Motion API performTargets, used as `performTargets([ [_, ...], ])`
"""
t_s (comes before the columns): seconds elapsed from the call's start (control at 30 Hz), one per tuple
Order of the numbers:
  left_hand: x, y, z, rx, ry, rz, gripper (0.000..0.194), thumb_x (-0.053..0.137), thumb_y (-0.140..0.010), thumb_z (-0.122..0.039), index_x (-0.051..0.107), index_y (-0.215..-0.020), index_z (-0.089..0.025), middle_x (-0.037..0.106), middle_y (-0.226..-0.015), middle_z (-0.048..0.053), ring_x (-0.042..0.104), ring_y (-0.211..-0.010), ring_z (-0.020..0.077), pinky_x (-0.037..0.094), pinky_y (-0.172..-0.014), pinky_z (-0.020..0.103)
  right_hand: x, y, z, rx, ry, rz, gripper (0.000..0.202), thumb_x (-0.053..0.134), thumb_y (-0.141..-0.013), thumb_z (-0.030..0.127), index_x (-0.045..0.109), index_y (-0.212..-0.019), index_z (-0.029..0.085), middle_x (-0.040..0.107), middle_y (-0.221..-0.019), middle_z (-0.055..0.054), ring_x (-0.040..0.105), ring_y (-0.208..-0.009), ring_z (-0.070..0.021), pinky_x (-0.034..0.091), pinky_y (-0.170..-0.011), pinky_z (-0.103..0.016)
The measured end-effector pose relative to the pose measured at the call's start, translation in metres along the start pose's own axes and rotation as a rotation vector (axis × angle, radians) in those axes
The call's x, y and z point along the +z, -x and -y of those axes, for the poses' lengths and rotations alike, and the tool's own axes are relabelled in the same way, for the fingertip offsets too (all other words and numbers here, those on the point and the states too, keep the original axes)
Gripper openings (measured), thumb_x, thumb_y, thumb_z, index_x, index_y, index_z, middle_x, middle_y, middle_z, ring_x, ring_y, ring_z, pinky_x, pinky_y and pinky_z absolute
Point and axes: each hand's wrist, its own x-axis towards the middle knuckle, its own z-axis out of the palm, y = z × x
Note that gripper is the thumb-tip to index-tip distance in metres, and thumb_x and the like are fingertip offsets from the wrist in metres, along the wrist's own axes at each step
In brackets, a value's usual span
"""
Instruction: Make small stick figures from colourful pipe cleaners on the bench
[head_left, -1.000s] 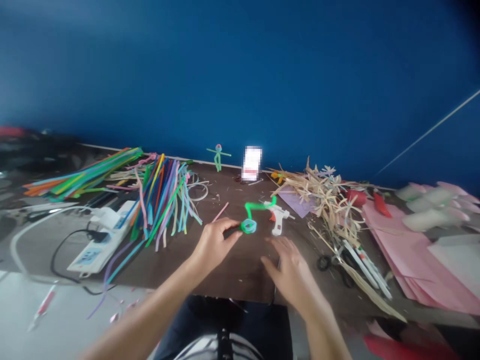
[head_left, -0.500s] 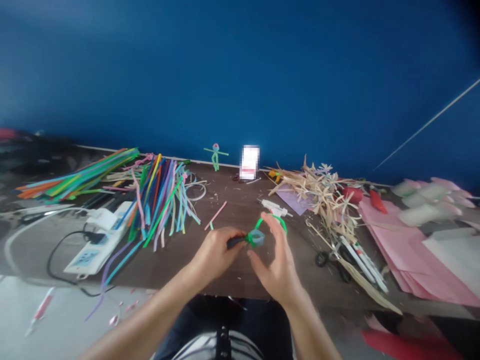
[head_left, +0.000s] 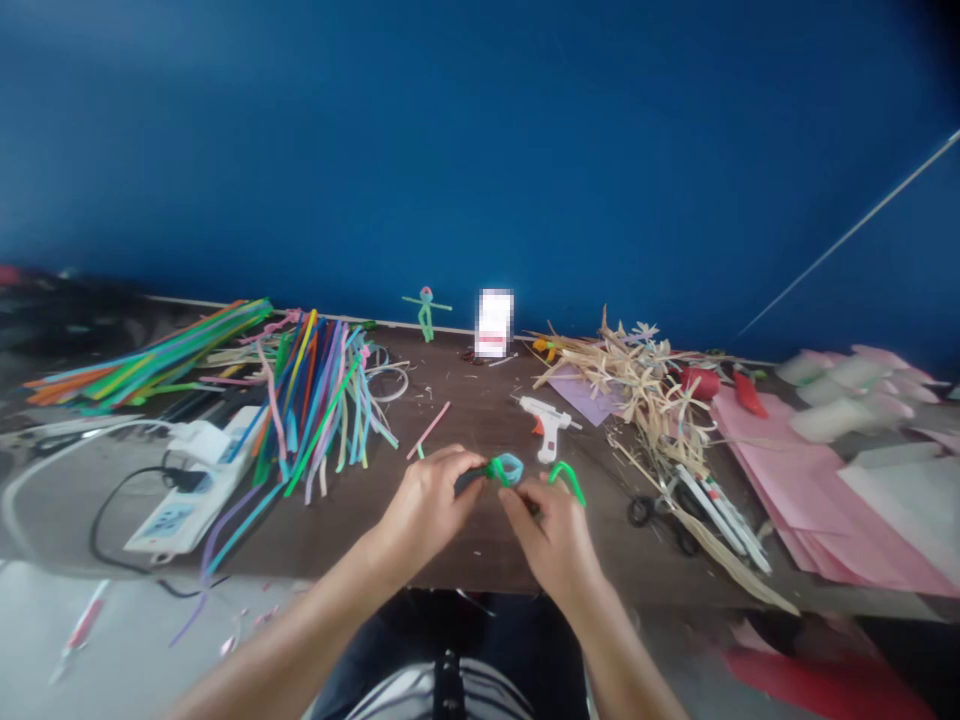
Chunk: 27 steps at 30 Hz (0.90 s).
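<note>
Above the table's front half, my left hand (head_left: 439,497) is closed round a dark, stick-like tool. At the tool's tip sits a small loop of light blue and green pipe cleaner (head_left: 507,468). My right hand (head_left: 551,515) is closed just to the right, its fingers pinching the green pipe cleaner beside the loop. A bright green curved end (head_left: 570,482) of pipe cleaner sticks out beyond those fingers. Behind the right hand lies a white glue gun (head_left: 550,425). Farther back a green pipe-cleaner figure (head_left: 427,315) stands near the wall.
Bundles of coloured pipe cleaners (head_left: 311,380) and a white power strip (head_left: 191,500) with cables occupy the left. To the right are dried straw flowers (head_left: 637,375), black-handled scissors (head_left: 641,511), white pens (head_left: 720,520) and pink sheets (head_left: 795,490).
My right hand has gone from spread fingers to a pinch on the green pipe cleaner, whose free end has swung lower. The glue gun is now more fully exposed.
</note>
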Motion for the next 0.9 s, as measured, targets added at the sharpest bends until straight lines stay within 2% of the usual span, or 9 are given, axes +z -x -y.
performTargets([
  [0.13, 0.0, 0.002, -0.001, 0.042, -0.077, 0.021, 0.014, 0.048, -0.079, -0.016, 0.06, -0.087, -0.017, 0.06, -0.08, 0.005, 0.057, -0.076, 0.0161, 0.042, -0.069, 0.025, -0.003, 0.003, 0.008, -0.04, -0.024, 0.021, 0.023, 0.041, -0.085, 0.025, 0.055, -0.067, 0.021, 0.055, -0.057, 0.002, 0.049, -0.056, -0.0132, 0.039, -0.072, -0.029],
  [0.3, -0.002, 0.002, -0.001, 0.039, -0.046, 0.057, 0.017, 0.047, -0.079, -0.016, 0.061, -0.089, -0.018, 0.061, -0.08, 0.004, 0.057, -0.077, 0.0159, 0.042, -0.069, 0.025, -0.005, 0.007, 0.012, -0.109, -0.039, 0.088, 0.017, 0.041, -0.085, 0.022, 0.057, -0.078, 0.022, 0.059, -0.062, 0.001, 0.053, -0.058, -0.0137, 0.039, -0.07, -0.028],
  [0.47, -0.002, -0.001, 0.001, -0.04, 0.049, 0.03, 0.016, 0.048, -0.078, -0.018, 0.062, -0.085, -0.019, 0.065, -0.082, 0.003, 0.06, -0.078, 0.0164, 0.043, -0.07, 0.025, -0.006, 0.009, 0.01, -0.131, 0.022, 0.164, 0.022, 0.039, -0.085, 0.019, 0.053, -0.067, 0.021, 0.056, -0.058, 0.002, 0.052, -0.056, -0.0126, 0.039, -0.069, -0.027],
  [0.6, -0.003, -0.002, 0.001, -0.136, 0.142, 0.046, 0.015, 0.05, -0.075, -0.019, 0.062, -0.084, -0.018, 0.067, -0.082, 0.003, 0.06, -0.078, 0.017, 0.043, -0.07, 0.024, -0.007, 0.008, 0.007, -0.13, 0.049, 0.173, 0.025, 0.038, -0.086, 0.019, 0.051, -0.063, 0.02, 0.054, -0.056, 0.003, 0.051, -0.054, -0.0117, 0.038, -0.069, -0.027],
  [0.9, -0.015, -0.009, -0.004, -0.304, 0.47, 0.308, 0.016, 0.051, -0.075, -0.028, 0.061, -0.079, -0.015, 0.064, -0.074, 0.001, 0.056, -0.069, 0.0138, 0.042, -0.062, 0.022, -0.012, 0.009, 0.0, -0.101, 0.043, 0.128, 0.021, 0.043, -0.085, 0.022, 0.057, -0.07, 0.021, 0.059, -0.06, 0.003, 0.055, -0.06, -0.0127, 0.034, -0.083, -0.034],
])
